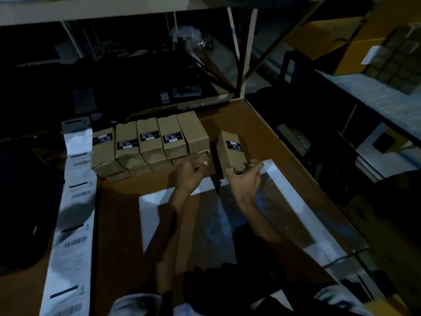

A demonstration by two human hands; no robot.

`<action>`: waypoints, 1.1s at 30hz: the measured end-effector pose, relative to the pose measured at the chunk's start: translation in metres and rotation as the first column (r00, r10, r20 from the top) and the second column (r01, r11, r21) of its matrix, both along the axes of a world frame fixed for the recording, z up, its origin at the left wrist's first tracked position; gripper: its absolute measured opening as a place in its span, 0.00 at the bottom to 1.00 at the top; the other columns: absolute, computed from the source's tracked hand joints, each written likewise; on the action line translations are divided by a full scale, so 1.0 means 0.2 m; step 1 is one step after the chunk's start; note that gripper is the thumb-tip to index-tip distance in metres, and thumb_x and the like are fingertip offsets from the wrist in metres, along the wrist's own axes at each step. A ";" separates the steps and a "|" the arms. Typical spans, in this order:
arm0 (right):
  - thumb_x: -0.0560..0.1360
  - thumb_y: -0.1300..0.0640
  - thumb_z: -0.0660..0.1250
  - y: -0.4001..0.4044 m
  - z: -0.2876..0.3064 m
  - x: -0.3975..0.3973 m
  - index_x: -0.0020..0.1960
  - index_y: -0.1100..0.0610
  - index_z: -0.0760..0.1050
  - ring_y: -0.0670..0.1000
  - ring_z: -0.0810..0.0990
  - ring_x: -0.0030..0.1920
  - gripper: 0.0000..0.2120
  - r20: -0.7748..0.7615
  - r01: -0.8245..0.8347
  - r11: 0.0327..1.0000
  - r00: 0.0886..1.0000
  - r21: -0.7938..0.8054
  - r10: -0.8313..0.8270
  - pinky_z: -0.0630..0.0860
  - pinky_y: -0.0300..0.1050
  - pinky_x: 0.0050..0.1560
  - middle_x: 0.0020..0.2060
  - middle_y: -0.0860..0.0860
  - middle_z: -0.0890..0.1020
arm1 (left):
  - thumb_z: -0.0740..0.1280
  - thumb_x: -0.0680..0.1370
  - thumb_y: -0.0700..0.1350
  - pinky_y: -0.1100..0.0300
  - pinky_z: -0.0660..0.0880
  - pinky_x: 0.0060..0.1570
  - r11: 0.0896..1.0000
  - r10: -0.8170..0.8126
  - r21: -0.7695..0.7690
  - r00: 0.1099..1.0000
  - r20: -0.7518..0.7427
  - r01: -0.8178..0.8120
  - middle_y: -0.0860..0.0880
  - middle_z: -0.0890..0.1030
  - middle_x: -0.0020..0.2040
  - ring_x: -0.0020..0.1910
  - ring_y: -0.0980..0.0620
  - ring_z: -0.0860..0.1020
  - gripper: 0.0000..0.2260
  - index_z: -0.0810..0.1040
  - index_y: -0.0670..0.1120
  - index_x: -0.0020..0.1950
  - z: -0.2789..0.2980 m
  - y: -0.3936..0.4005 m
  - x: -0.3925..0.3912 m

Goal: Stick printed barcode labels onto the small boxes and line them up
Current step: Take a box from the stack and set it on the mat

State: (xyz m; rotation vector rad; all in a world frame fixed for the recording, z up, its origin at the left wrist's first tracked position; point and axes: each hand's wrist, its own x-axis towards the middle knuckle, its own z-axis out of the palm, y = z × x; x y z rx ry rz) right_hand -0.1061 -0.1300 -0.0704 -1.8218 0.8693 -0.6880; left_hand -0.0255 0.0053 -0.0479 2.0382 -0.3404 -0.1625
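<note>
One box: right hand grips its near end
Left hand: loosely curled, holding nothing
Advice: slide it flush against the row

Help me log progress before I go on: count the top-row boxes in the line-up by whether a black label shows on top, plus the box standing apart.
Labelled boxes in the row: 4
Unlabelled box in the row: 1
Labelled box apart: 1
Total: 6

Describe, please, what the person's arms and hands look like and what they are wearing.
Both hands, left and right, are bare: no gloves, and no rings or watch that I can make out. The forearms are uncovered. Pale, light-coloured sleeves are pushed up near the elbows.
</note>
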 end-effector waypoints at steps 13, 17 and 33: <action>0.67 0.63 0.78 0.10 -0.08 -0.70 0.64 0.51 0.58 0.41 0.80 0.52 0.37 0.059 -0.396 0.917 0.917 0.038 0.393 0.76 0.29 0.46 0.57 0.49 0.76 | 0.63 0.83 0.53 0.62 0.73 0.58 0.955 0.135 -0.253 0.987 -0.082 -0.152 0.53 0.79 0.59 0.57 0.59 0.76 0.15 0.76 0.47 0.65 0.01 0.08 -0.41; 0.65 0.66 0.80 0.04 -0.12 -0.78 0.71 0.59 0.54 0.29 0.75 0.55 0.45 0.040 -0.619 0.784 0.785 0.042 0.618 0.72 0.23 0.52 0.60 0.53 0.75 | 0.69 0.78 0.58 0.59 0.76 0.57 0.932 0.323 -0.162 0.946 -0.034 -0.324 0.51 0.84 0.54 0.56 0.52 0.80 0.16 0.82 0.50 0.59 -0.05 0.26 -0.60; 0.71 0.62 0.67 0.34 0.00 -0.64 0.80 0.56 0.46 0.55 0.75 0.66 0.45 0.279 -0.820 0.527 0.571 0.223 0.772 0.78 0.47 0.58 0.75 0.61 0.67 | 0.73 0.77 0.44 0.66 0.76 0.46 0.778 0.610 -0.154 0.791 -0.050 -0.609 0.50 0.80 0.54 0.52 0.54 0.80 0.17 0.76 0.40 0.63 -0.09 0.66 -1.04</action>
